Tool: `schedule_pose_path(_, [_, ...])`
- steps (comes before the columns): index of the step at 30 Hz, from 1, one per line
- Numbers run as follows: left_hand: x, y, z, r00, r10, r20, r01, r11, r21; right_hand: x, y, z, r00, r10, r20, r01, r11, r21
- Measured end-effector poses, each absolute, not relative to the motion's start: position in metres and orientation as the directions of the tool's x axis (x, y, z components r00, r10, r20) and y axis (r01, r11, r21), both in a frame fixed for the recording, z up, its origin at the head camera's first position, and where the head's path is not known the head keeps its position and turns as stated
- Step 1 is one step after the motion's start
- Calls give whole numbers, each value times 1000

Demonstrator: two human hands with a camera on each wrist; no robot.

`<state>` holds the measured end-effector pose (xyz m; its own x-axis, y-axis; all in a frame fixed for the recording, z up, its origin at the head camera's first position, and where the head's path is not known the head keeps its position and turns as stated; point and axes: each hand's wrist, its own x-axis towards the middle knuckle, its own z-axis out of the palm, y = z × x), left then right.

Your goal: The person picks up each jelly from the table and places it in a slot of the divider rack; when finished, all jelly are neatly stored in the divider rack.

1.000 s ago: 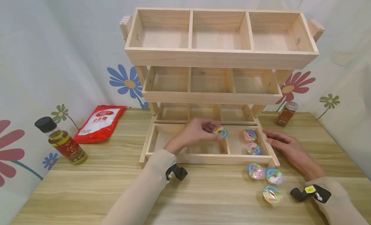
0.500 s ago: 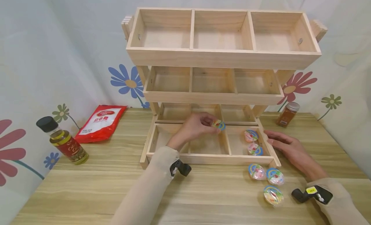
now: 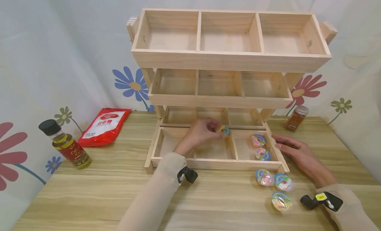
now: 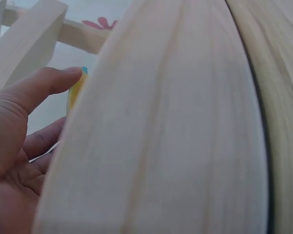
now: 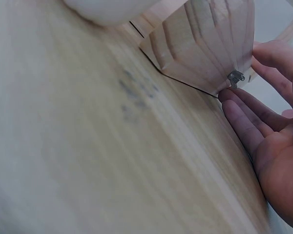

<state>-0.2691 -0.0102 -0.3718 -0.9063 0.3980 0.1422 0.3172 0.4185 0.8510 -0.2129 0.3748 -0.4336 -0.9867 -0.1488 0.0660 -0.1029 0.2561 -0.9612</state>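
Observation:
My left hand (image 3: pixel 205 133) pinches a jelly cup (image 3: pixel 224 130) with a printed lid over the middle compartment of the lowest front tray (image 3: pixel 214 164). In the left wrist view the tray's front board (image 4: pixel 161 122) hides part of that hand and most of the yellow cup (image 4: pixel 75 92). My right hand (image 3: pixel 300 156) rests its fingers against the right side of the wooden rack, as the right wrist view also shows beside a small metal fitting (image 5: pixel 235 78). Two jelly cups (image 3: pixel 258 140) lie in the right compartment. Three more jelly cups (image 3: pixel 281 202) lie on the table before the tray.
The rack's upper trays (image 3: pixel 229 60), each split into three compartments, rise behind the hands. A bottle of oil (image 3: pixel 69 148) and a red-and-white bag (image 3: pixel 104 126) stand to the left. A small spice jar (image 3: pixel 296 118) is at the back right.
The left hand has carried its jelly cup slightly back and left, from near the divider to the rear of the middle compartment. The right hand has stayed at the rack's side.

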Motion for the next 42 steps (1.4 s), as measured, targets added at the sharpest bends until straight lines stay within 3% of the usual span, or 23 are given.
schedule_pose_path(5, [-269,-9,-378,-909,395,129,312,441,841,-212,376,-433,-987,-145,68,-109,298,-948])
schedule_pose_path(19, [-268,-3,-389,-914,388,115,312,496,810,-212,374,-436,-980,-178,87,-121,188,-975])
schedule_pose_path(42, [-266,3,-390,-906,402,130,340,511,790,-213,377,-433,-988,-144,57,-99,301,-949])
